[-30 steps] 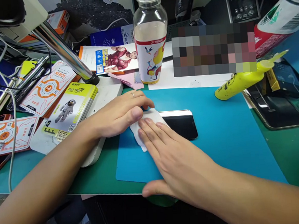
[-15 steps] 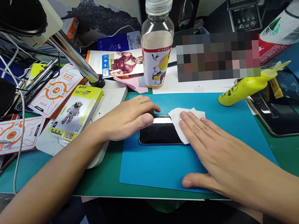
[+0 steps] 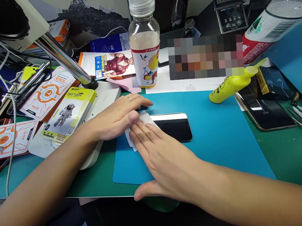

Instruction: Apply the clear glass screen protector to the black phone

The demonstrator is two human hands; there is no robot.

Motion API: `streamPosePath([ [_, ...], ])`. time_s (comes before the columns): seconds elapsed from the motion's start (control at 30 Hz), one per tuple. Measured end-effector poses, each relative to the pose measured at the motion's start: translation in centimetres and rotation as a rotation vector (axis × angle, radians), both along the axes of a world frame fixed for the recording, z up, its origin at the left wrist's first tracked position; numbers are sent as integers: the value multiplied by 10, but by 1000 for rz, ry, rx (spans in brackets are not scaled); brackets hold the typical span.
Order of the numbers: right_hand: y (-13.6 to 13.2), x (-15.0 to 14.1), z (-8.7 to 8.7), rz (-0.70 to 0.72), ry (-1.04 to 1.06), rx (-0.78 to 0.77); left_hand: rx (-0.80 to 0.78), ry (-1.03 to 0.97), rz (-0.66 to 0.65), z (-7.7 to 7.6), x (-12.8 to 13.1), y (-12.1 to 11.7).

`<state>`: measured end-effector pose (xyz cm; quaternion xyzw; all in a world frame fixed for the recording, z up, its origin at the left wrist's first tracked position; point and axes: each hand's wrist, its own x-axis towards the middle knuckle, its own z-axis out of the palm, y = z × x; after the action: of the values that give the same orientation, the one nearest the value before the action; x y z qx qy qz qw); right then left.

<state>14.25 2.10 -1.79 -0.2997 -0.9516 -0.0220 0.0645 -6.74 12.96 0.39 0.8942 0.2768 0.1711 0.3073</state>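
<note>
A phone (image 3: 176, 128) lies on the blue mat with its dark screen up and a bright reflection along its far edge. My right hand (image 3: 161, 150) presses a folded white wipe (image 3: 146, 118) onto its left end, fingers flat and side by side, thumb apart. Wipe and fingers cover that end of the phone. My left hand (image 3: 120, 117) rests beside the same end, fingers loosely bent and thumb apart, with nothing seen in it. Its thumb tip is close to the wipe; whether it touches the phone is hidden.
A drink bottle (image 3: 145, 44) stands behind the blue mat (image 3: 220, 139). To the right are a yellow squeeze bottle (image 3: 229, 87) and another phone (image 3: 267, 115). Battery packs (image 3: 70, 111) lie on the white lamp base (image 3: 108, 95) at left. A loose cable (image 3: 13, 136) hangs there.
My right hand has slid the wipe leftward from the phone's right end to its left end, uncovering the right part of the screen. The view has shifted slightly; my left hand stays by the phone's left end.
</note>
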Motion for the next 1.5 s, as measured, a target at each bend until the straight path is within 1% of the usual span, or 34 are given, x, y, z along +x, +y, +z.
streamPosePath([
  [0.1,-12,26,-1,7,36,52,-23,-7,16,1,1,-1],
  [0.2,-18,59,3,-6,14,96,-29,3,17,1,2,-2],
  [0.3,-21,87,8,-55,-43,135,-27,30,19,4,3,-3],
  [0.37,-23,99,10,-90,-58,145,-31,54,27,5,4,-3],
  [0.43,-23,104,10,-117,-64,144,-40,69,30,6,4,-3],
  [0.6,-12,99,7,-140,-47,137,-30,46,24,6,4,-2],
  [0.73,1,81,6,-149,-44,83,-40,13,20,4,4,-1],
  [0.83,7,55,7,-132,-30,-10,-36,-4,18,3,4,-1],
  [0.97,12,9,10,-96,-23,-126,-21,19,31,3,5,-2],
  [1.03,11,-9,10,-96,-28,-155,-23,40,43,3,4,-3],
  [1.1,6,-16,9,-88,-19,-146,-25,55,61,3,4,-3],
  [1.2,-9,-7,3,-41,27,-59,-28,53,74,2,3,-2],
  [1.3,-22,20,0,-28,41,37,-26,52,55,1,3,-2],
  [1.4,-27,49,0,-49,17,82,-7,63,49,2,3,-3],
  [1.5,-25,71,4,-74,-17,97,1,72,51,4,4,-4],
])
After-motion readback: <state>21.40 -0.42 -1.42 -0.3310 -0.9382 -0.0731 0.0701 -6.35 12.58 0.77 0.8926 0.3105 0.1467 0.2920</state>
